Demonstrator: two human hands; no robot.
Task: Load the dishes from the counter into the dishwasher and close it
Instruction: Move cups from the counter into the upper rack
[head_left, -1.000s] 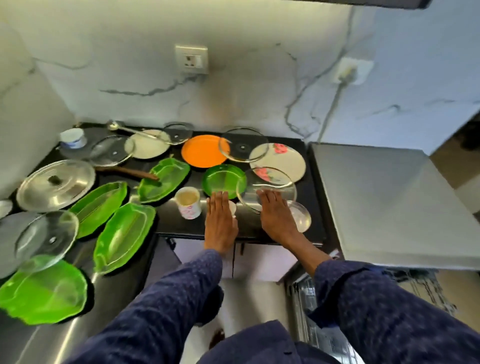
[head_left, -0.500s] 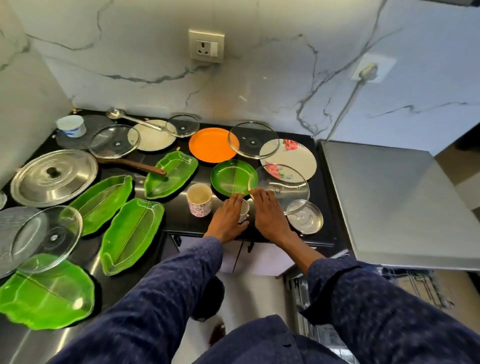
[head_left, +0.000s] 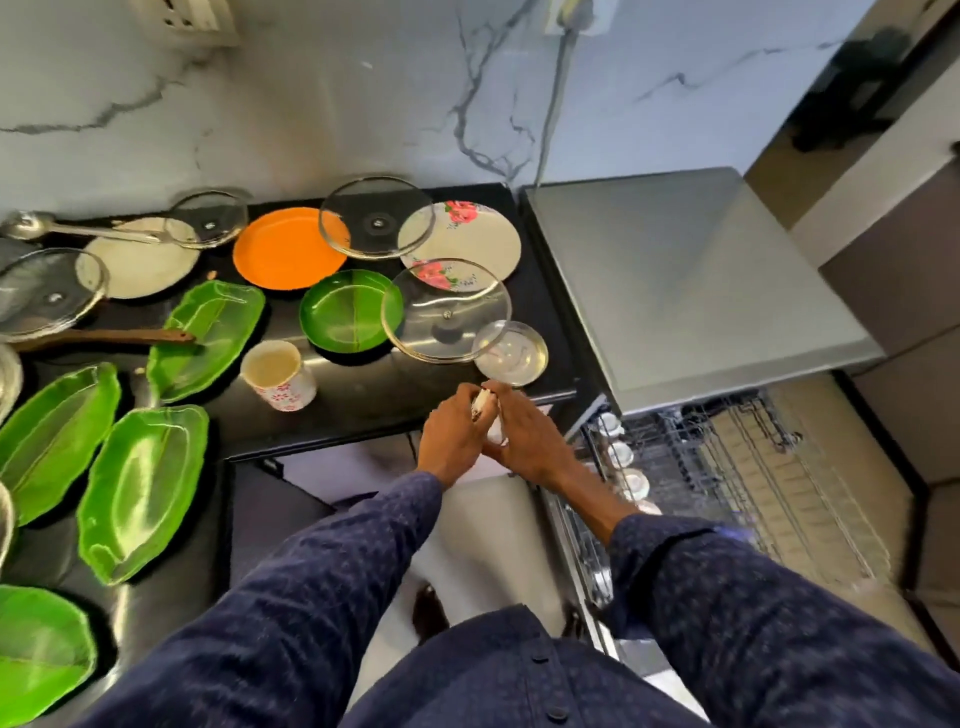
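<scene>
My left hand (head_left: 451, 436) and my right hand (head_left: 527, 441) meet just off the counter's front edge, both gripping a small white cup (head_left: 481, 409) that is mostly hidden between them. On the black counter (head_left: 374, 400) lie a floral mug (head_left: 278, 375), a round green plate (head_left: 349, 317), an orange plate (head_left: 283, 249), a floral plate (head_left: 467, 234), several glass lids (head_left: 447, 312) and several green leaf-shaped trays (head_left: 145, 488). The dishwasher (head_left: 675, 270) stands to the right with its rack (head_left: 753, 467) pulled out.
Small white cups (head_left: 621, 453) sit along the rack's left side. A small glass dish (head_left: 511, 353) lies at the counter's front right corner. A wooden-handled pan (head_left: 104, 336) and a ladle (head_left: 78, 228) lie at the back left. Marble wall behind.
Both hands have lifted off the counter and drawn back over its edge, closing together round the small cup. The view has tilted down and right, showing the open rack.
</scene>
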